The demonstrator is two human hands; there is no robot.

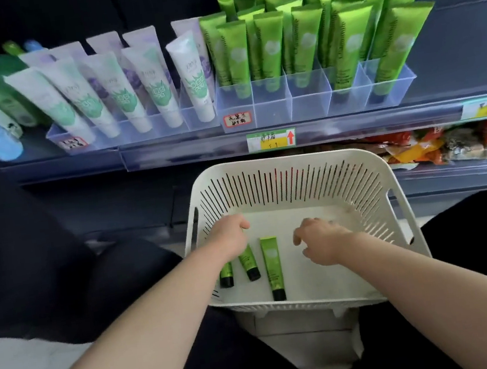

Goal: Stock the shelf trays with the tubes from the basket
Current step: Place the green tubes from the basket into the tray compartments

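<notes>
Nearly done: three green tubes left in basket; far tray mostly full. Left hand closing on two; right hand open, empty.

Upper ends of two green tubes hidden under the left hand, price label writing too blurred to read, snack packets cut off at right edge

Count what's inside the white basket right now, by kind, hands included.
Green plastic tubes with black caps: 3 (one lying free, two partly under the left hand)
Bare hands: 2 (left hand, right hand)
Total: 5
</notes>
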